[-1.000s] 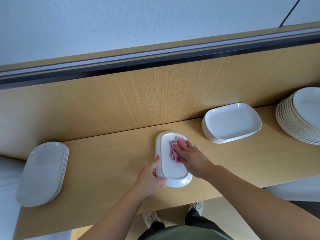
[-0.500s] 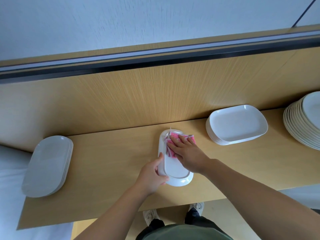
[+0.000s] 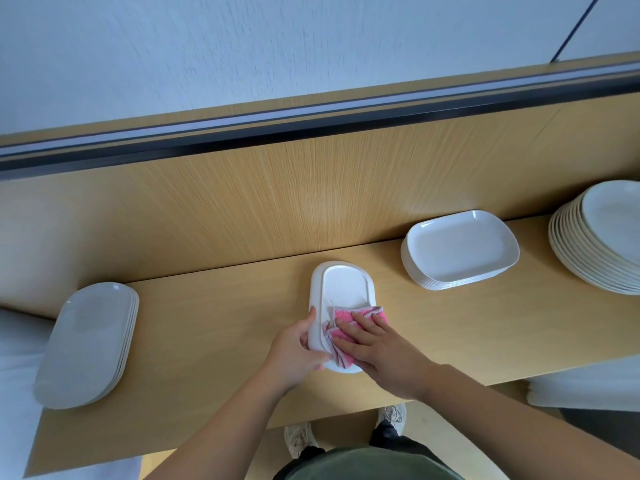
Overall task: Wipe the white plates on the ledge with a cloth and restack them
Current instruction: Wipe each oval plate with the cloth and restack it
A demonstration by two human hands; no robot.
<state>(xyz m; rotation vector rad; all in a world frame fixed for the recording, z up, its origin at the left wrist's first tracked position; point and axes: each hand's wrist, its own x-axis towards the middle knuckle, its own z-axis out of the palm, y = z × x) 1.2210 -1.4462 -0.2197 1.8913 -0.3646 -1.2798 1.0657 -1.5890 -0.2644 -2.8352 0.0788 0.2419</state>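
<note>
Plate: white oval plate (image 3: pixel 341 289) lies flat on the wooden ledge (image 3: pixel 207 334), centre, long axis near-to-far.
Left hand: left hand (image 3: pixel 294 351) grips the plate's near left rim, thumb on top, fingers curled round the edge.
Right hand: right hand (image 3: pixel 381 351) lies flat, fingers straight, pressing the pink cloth (image 3: pixel 346 315) onto the plate's near half (nothing pinched).
Stacks: oval stack (image 3: pixel 86 341) at left; rectangular stack (image 3: pixel 457 251) at right; round stack (image 3: pixel 602 237) at right edge.
</note>
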